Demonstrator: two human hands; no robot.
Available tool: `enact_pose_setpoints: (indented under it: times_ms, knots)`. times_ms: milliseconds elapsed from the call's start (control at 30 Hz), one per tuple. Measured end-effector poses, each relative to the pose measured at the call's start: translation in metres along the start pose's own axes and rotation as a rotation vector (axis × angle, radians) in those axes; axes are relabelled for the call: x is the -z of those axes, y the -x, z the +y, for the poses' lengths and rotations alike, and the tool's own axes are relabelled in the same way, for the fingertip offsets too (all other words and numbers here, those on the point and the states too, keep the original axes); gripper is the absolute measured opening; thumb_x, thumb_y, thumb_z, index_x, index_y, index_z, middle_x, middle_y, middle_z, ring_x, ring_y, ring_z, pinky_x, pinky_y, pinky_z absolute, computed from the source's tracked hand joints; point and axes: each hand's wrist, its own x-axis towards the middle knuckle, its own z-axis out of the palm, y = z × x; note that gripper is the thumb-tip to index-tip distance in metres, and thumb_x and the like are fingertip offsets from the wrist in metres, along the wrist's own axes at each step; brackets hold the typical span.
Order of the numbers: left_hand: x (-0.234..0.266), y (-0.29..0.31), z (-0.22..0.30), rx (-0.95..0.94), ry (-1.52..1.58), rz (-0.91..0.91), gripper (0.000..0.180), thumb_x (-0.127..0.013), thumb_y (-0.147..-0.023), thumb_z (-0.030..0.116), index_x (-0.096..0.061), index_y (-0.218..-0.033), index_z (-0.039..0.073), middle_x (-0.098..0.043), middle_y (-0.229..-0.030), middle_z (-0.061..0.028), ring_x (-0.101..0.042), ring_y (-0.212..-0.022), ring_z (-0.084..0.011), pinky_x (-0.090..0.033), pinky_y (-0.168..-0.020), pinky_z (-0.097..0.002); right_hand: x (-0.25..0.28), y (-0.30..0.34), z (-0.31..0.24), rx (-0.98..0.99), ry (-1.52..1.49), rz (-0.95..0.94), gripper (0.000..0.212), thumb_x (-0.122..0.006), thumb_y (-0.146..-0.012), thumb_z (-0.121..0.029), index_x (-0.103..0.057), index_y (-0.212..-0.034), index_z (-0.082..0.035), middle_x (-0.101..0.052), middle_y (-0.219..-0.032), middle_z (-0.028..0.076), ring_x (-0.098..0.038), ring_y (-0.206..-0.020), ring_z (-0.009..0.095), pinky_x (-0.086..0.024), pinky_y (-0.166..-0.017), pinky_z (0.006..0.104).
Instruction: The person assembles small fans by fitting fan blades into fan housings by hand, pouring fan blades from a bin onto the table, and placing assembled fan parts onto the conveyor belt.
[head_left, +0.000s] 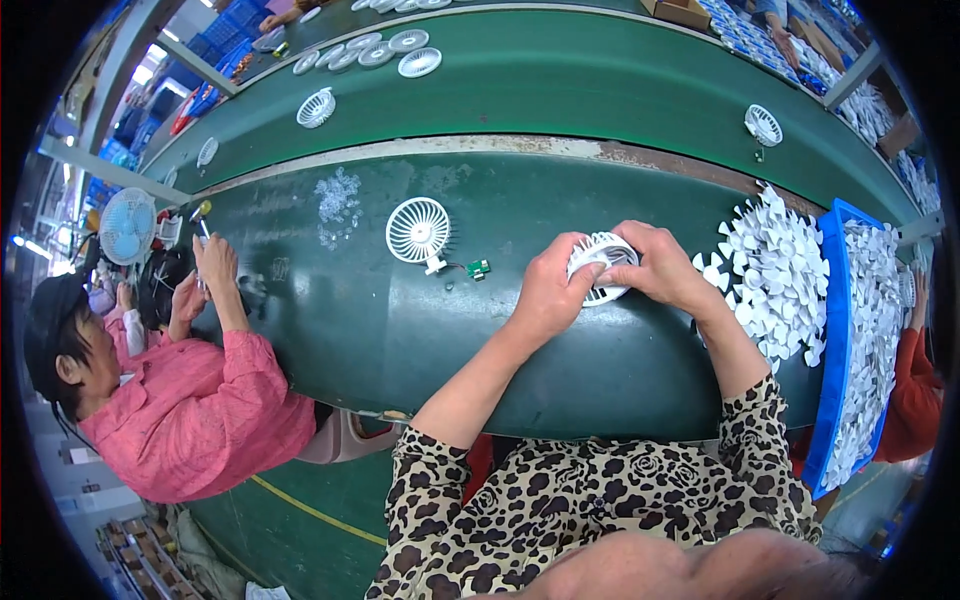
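Note:
My left hand [549, 287] and my right hand [655, 265] both grip a round white fan housing [603, 262] just above the green bench [380, 330]. The left fingers wrap its left rim and the right fingers cover its right side and top. A second white fan housing [418, 230] lies flat on the bench to the left, with thin wires running to a small green circuit board [479, 268]. A heap of white fan blades [775, 275] lies just right of my right hand.
A blue crate [838, 350] of white blades stands at the right edge. Behind the bench runs a green conveyor belt [560, 90] carrying white fan grilles [316, 107]. A person in a pink shirt [190, 410] works at my left; a red sleeve [915, 390] shows at far right.

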Motion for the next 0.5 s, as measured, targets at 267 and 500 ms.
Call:
enact_pose_setpoints:
  times_ms: [267,500]
  knots:
    - [0.007,-0.022,-0.010,-0.196,-0.434,0.160,0.044,-0.067,-0.080,0.016,-0.050,-0.119,0.004,-0.064,-0.096,-0.0160,-0.064,-0.087,-0.0297,-0.050,-0.076,-0.0354,0.010,-0.029,0.034,-0.120,-0.148,-0.125,0.032,-0.076,-0.074,-0.027,-0.060,-0.082,-0.001,-0.056,-0.069,0.002,-0.051,-0.063,0.009,-0.043,-0.054,0.0282]
    - [0.105,-0.039,-0.002,-0.106,-0.663,0.681,0.029,-0.061,-0.086,0.012,-0.058,-0.111,-0.002,-0.064,-0.102,-0.0165,-0.062,-0.092,-0.0285,-0.047,-0.085,-0.0365,0.081,-0.027,0.076,-0.148,0.222,0.633,0.040,-0.068,-0.077,-0.029,-0.061,-0.101,0.002,-0.066,-0.089,0.020,-0.063,-0.079,0.034,-0.049,-0.070,0.0389]
